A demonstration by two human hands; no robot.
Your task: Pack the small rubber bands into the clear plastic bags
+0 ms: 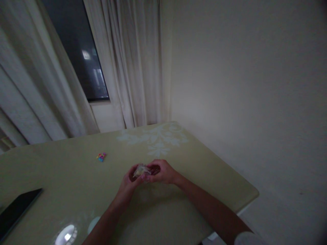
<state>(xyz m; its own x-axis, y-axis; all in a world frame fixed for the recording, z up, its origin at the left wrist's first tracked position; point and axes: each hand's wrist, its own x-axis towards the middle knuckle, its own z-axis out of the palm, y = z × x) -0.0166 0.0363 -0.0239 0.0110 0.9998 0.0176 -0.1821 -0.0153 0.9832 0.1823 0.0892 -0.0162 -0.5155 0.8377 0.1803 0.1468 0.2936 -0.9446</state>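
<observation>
Both hands meet above the near middle of the table. My left hand (131,180) curls its fingers and thumb round the left side of a clear, crinkled plastic packet (142,170) with something pale inside. From the right, my right hand (162,172) grips the same packet, its thumb and fingers closed at the packet's right end, where something dark red shows. The contents are too small to make out. Farther back and to the left, a small cluster of colourful pieces (101,157) lies on the table.
The pale green table (68,170) has a white floral pattern near its far corner. A flat dark device (19,211) lies at the left edge. Light reflects off the tabletop at the lower left. Curtains, a dark window and a wall stand behind.
</observation>
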